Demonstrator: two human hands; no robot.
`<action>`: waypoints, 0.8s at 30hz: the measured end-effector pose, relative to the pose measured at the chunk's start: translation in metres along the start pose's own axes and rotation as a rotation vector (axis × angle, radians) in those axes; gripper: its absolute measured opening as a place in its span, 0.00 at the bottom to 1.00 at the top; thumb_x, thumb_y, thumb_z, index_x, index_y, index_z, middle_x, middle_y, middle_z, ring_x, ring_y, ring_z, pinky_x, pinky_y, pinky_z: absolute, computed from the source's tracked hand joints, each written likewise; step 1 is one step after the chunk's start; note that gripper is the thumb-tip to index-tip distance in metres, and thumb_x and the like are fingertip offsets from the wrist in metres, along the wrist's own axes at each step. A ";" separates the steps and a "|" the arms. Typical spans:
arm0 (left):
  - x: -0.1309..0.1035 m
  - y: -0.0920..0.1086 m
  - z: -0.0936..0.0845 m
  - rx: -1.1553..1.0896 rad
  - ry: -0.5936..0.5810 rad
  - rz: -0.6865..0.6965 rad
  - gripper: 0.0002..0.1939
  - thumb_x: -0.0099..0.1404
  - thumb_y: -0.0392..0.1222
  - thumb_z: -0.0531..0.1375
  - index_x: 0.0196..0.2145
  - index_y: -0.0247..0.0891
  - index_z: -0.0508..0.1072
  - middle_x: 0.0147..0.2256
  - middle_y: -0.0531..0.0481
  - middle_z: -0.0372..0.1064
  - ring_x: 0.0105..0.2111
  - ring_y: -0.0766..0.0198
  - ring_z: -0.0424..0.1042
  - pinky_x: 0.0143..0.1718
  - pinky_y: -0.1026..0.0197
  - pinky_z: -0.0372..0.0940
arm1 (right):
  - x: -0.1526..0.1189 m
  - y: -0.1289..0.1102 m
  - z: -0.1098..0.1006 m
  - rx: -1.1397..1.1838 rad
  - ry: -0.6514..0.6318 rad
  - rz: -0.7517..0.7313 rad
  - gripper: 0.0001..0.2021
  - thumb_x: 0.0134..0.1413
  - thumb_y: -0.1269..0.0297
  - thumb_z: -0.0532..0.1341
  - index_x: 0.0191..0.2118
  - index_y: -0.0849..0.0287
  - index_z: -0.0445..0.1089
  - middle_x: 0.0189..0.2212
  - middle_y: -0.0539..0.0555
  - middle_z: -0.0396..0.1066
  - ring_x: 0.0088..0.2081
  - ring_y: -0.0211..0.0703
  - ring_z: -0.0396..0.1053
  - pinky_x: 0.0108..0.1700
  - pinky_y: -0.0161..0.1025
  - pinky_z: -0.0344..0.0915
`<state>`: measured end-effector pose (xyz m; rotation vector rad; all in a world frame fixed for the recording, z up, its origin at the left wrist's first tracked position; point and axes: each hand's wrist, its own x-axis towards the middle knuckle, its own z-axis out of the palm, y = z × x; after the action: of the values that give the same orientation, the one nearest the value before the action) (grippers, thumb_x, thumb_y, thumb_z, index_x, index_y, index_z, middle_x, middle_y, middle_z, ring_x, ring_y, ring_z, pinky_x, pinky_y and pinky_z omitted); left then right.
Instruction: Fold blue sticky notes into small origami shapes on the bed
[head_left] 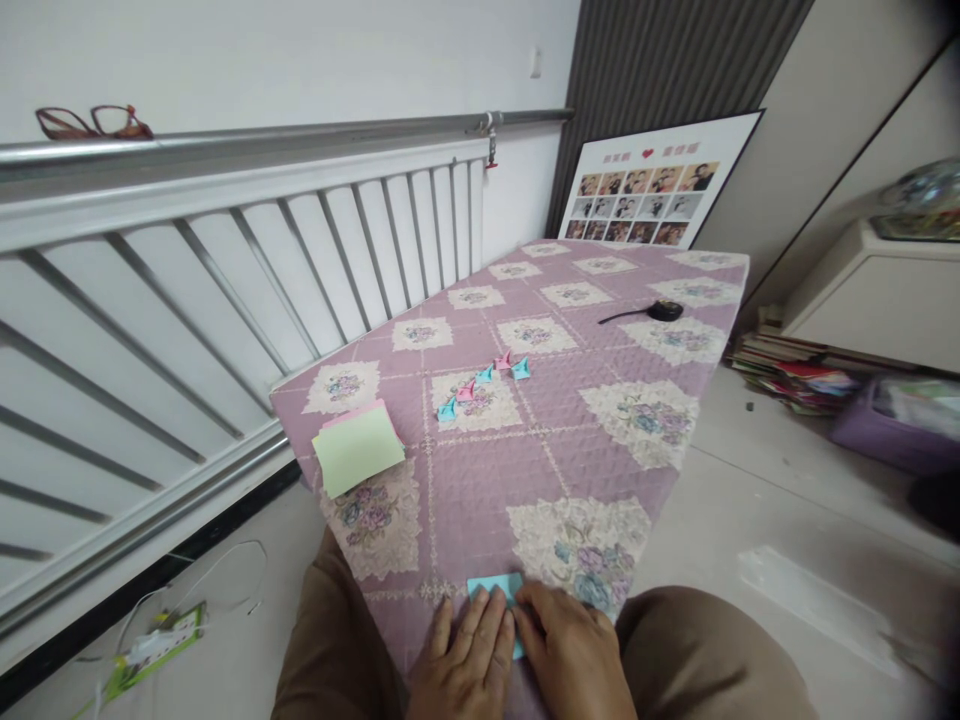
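Note:
A light blue sheet of paper (pixel 491 582) lies at the near end of the cloth-covered table (pixel 480 465), mostly hidden under both hands. My left hand (pixel 469 650) rests flat on it, fingers stretched out over its middle. At its right edge, my right hand (pixel 566 640) has curled fingers pressing against the paper; whether they pinch it I cannot make out. Farther up the table stand several small folded paper pieces, blue (pixel 447 409) and pink (pixel 466 391), in a slanting row. To the left lies a stack of paper sheets (pixel 360 452), pale green on top with pink beneath.
A black object with a strap (pixel 664 311) lies toward the table's far right. A white radiator (pixel 360 260) runs along the left side, with glasses (pixel 94 122) on the pipe above. A power strip (pixel 161 645) with cables is on the floor. A photo board (pixel 645 190) leans behind the table.

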<state>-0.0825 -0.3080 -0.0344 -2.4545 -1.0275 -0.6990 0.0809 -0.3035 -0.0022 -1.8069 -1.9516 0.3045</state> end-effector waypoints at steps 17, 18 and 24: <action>-0.002 -0.002 -0.011 -0.009 -0.142 0.065 0.25 0.68 0.52 0.47 0.55 0.34 0.66 0.57 0.45 0.61 0.63 0.55 0.45 0.63 0.48 0.32 | -0.014 0.006 -0.003 0.085 0.081 -0.020 0.12 0.53 0.65 0.57 0.44 0.52 0.66 0.30 0.48 0.75 0.32 0.44 0.74 0.36 0.41 0.62; -0.001 -0.003 -0.013 -0.009 -0.161 0.086 0.27 0.67 0.54 0.47 0.55 0.33 0.66 0.57 0.44 0.61 0.63 0.54 0.44 0.63 0.48 0.31 | -0.015 0.006 -0.002 0.072 0.087 -0.018 0.12 0.53 0.65 0.57 0.44 0.52 0.66 0.31 0.48 0.76 0.33 0.44 0.74 0.37 0.41 0.61; -0.001 -0.008 -0.018 -0.020 -0.233 0.116 0.30 0.66 0.56 0.48 0.59 0.35 0.61 0.59 0.42 0.57 0.64 0.54 0.42 0.62 0.47 0.29 | -0.022 0.008 0.005 0.042 0.113 -0.021 0.08 0.54 0.65 0.58 0.41 0.51 0.67 0.33 0.50 0.75 0.36 0.47 0.72 0.40 0.44 0.59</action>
<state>-0.0942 -0.3131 -0.0196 -2.6350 -0.9531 -0.3947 0.0865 -0.3236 -0.0144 -1.7368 -1.8718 0.2301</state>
